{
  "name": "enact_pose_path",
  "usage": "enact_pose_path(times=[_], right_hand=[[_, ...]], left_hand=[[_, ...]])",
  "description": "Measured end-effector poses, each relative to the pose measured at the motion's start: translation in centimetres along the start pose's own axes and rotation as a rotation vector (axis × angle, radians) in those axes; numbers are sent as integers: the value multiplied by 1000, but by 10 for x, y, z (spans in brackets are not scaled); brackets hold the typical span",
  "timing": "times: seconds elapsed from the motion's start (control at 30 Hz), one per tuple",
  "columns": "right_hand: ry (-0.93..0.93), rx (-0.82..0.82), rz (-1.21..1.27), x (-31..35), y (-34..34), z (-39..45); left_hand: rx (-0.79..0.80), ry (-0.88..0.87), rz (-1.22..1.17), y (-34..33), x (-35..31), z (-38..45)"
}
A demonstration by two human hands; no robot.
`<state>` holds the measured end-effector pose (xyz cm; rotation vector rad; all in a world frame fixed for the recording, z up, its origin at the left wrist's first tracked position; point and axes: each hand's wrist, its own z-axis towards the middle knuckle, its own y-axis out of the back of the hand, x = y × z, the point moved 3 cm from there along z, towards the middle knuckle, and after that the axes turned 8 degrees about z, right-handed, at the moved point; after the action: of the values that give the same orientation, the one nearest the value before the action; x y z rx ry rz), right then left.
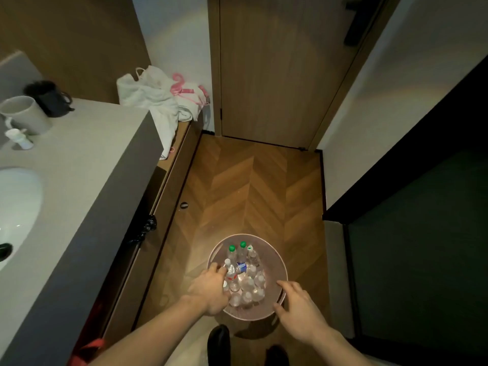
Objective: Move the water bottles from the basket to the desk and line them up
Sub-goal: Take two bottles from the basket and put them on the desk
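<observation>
Head view: left hand (211, 289) grips a bottle (230, 270) at the basket's (274, 256) nine o'clock; right hand (299, 303) spread on its four o'clock rim.

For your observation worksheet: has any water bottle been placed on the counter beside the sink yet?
No, the counter holds only two mugs and a small white item, while the bottles stand in the basket.

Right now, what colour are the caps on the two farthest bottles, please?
Green caps, best seen in the head view.
</observation>
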<state>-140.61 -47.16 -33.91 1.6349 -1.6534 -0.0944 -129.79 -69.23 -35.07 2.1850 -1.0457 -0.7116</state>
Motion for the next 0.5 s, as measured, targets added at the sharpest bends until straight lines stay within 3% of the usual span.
enact_pose_path(times=[0.23,0.5], right_hand=[[-48,45,-56,-16,-12,132],[20,95,-160,-58,-77,341]], left_hand=[[41,64,-24,-29,17,126],[32,137,-80,-122,40,295]])
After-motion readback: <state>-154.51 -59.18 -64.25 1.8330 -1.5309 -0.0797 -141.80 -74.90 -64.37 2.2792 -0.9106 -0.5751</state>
